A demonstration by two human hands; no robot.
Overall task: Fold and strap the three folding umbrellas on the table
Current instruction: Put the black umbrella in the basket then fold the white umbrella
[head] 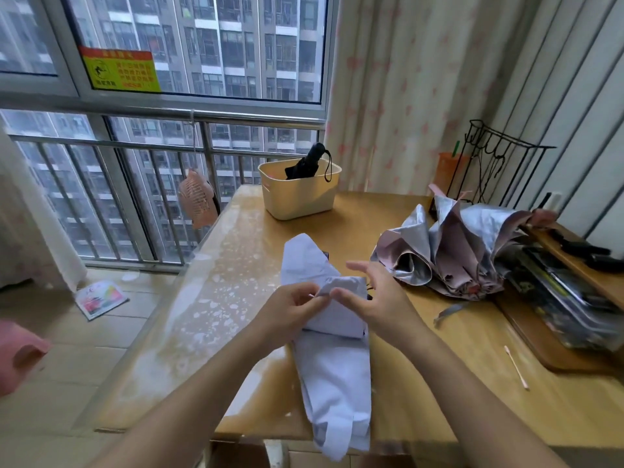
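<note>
A pale lavender umbrella (332,352) is laid lengthwise on the worktop (422,366), its near end hanging over the edge. A fabric flap is pinched by the left hand (297,304); the right hand (378,298) is held beside it, fingers (359,266) spread. A silver-pink umbrella (452,251) lies rumpled to the right, and a black umbrella (304,163) is stood in the cream basket (297,201).

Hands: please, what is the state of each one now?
Left hand: closed, pinching a fold of the pale lavender fabric folding umbrella.
Right hand: open, fingers spread, thumb touching the same fold.
</note>
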